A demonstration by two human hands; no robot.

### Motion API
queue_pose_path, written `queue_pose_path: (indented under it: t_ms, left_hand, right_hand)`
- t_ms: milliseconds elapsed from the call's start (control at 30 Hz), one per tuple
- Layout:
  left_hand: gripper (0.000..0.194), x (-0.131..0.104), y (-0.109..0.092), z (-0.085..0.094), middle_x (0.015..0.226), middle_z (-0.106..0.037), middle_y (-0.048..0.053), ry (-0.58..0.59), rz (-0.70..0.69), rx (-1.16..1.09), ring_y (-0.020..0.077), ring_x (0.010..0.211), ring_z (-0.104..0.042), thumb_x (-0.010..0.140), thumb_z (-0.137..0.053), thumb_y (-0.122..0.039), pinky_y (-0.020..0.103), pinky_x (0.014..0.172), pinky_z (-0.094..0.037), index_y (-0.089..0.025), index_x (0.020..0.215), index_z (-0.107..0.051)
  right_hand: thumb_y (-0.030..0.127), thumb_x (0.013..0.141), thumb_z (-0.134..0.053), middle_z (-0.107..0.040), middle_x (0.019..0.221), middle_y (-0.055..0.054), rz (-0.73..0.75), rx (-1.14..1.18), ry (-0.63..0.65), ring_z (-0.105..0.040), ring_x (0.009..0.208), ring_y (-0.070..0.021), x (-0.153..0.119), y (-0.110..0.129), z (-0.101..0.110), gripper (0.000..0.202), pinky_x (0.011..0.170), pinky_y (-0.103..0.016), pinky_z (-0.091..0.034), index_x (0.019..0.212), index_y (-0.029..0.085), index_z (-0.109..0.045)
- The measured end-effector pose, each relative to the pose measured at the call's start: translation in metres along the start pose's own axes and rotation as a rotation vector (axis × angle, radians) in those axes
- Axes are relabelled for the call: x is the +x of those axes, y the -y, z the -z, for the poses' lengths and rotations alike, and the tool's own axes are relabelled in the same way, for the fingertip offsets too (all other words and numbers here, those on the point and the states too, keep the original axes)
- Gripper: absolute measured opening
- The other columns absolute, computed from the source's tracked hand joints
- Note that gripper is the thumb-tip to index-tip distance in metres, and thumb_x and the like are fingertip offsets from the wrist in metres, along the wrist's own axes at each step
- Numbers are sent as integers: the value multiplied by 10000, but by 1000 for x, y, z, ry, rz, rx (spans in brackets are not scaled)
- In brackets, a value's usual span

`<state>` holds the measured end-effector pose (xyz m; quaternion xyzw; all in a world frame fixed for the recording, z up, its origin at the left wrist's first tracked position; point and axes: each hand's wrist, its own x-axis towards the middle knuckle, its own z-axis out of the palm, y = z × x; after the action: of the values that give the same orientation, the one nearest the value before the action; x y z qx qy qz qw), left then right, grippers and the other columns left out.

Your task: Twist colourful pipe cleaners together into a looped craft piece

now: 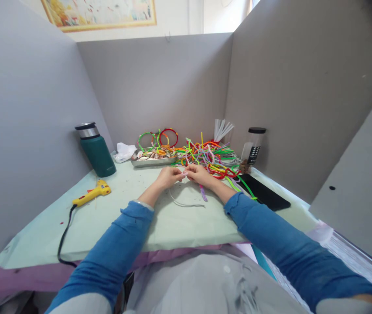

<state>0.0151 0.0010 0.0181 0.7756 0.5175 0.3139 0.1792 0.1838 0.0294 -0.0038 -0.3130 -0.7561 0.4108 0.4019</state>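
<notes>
My left hand (170, 176) and my right hand (199, 174) meet over the middle of the table, thumbs and fingertips pinched together. What sits between the fingertips is too small to make out, though a pale pinkish bit shows there. A thin grey strand (186, 205) curves down from beneath my left hand and lies on the cloth. From under my right hand a pink-and-purple fuzzy pipe cleaner (203, 193) sticks out towards me; its other end is hidden.
Behind my hands lie a metal tray (153, 162) of small pieces, colourful hoops (168, 138) and a heap of pipe cleaners (212, 152). On the left are a yellow glue gun (91, 194) and a green bottle (97, 152). A black tablet-like slab (267, 194) and clear bottle (255, 146) stand right.
</notes>
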Motion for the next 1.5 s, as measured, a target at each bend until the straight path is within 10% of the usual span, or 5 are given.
queue_pose_path:
  t_ms: [1500]
  left_hand:
    - [168,0,-10,3,532,-572,12,156,329,-561,35,306,-322,723,-538,-254,211,349,-269,-95,697,-585]
  right_hand:
    - [424,746,-532,-445,485,53,36,-8,22,-336,420,-52,-2,1,-2,281,420,-194,-226,697,148,-514]
